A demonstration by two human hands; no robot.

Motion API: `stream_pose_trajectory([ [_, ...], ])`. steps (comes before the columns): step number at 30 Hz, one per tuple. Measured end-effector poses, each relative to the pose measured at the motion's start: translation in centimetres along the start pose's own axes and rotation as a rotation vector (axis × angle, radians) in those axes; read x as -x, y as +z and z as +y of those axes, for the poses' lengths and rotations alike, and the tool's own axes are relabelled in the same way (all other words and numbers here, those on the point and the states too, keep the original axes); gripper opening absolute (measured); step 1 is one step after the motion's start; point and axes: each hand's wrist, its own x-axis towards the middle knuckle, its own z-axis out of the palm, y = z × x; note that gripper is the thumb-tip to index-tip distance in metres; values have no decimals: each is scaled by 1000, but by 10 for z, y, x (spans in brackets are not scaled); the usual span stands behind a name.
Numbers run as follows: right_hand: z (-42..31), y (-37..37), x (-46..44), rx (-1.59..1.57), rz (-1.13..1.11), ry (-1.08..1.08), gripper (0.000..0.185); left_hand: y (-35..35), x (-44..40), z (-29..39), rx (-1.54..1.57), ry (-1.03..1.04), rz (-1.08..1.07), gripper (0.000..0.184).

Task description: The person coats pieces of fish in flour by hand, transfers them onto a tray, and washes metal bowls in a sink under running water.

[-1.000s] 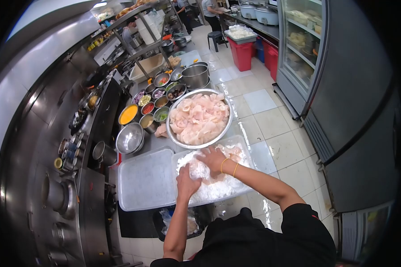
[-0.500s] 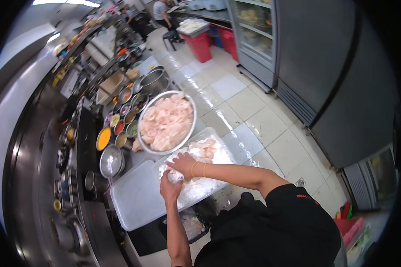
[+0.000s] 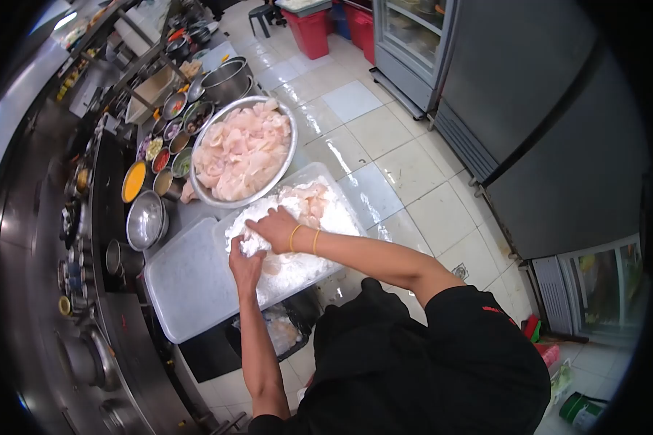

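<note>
A translucent plastic tray point(image 3: 352, 221) of white flour point(image 3: 297, 267) lies in front of me, with pale pink raw meat slices point(image 3: 313, 203) at its far side. My left hand point(image 3: 245, 267) is at the tray's left side, its thumb and fingers curled about a white, floury lump whose kind is hidden by the coating. Just above it, my right hand point(image 3: 274, 229) reaches in from the right with fingers spread over the flour, touching the same white patch. Beyond the tray, a large metal bowl point(image 3: 293, 145) is heaped with more pale raw slices point(image 3: 241, 152).
A tray lid point(image 3: 185, 279) adjoins the tray on the left. Metal bowls point(image 3: 146, 221), an orange-filled container point(image 3: 133, 181) and several ingredient pots stand along the counter. A black crate point(image 3: 297, 330) sits below. Tall refrigerators point(image 3: 515, 94) line the right, across the tiled floor.
The view has shifted, so the tray, bowl and hands appear further left and higher. Both hands stay close together in the flour, with fingers slightly repositioned.
</note>
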Motion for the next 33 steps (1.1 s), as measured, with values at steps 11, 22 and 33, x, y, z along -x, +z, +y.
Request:
stream_pose_trajectory([
  [11, 16, -38, 26, 27, -77, 79, 89, 9, 12, 8, -182, 311, 46, 57],
  [22, 11, -48, 28, -105, 108, -9, 78, -1, 22, 17, -229, 260, -95, 88],
  [33, 38, -76, 42, -485, 196, -19, 63, -3, 25, 20, -158, 139, -111, 87],
])
